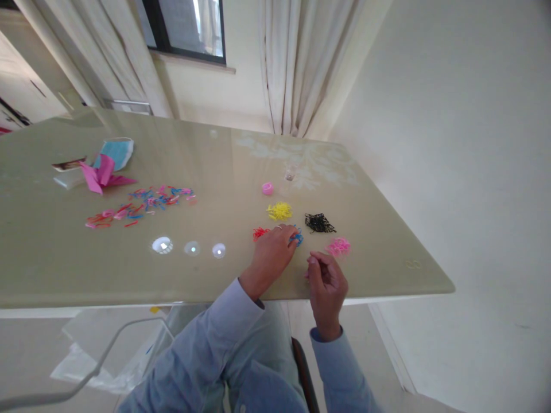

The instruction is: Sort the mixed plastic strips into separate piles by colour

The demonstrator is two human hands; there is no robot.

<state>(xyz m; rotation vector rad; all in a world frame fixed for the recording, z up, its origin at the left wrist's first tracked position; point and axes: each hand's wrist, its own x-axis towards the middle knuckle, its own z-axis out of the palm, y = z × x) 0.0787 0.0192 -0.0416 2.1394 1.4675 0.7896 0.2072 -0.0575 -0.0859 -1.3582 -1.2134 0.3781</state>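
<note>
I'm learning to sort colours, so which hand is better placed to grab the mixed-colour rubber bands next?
Probably the left hand: it's nearer the mixed-colour rubber bands, while the right hand is farther away, near the pink pile.

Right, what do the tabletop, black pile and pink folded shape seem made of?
Tabletop: probably glossy glass, since it shows bright reflections. Black pile: perhaps rubber or soft plastic, from thin, bendy strands; finish unclear. Pink folded shape: likely matte paper, given angular folds.

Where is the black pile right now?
In the head view, the black pile lies right of centre, just right of the yellow pile and beyond the right hand.
</note>
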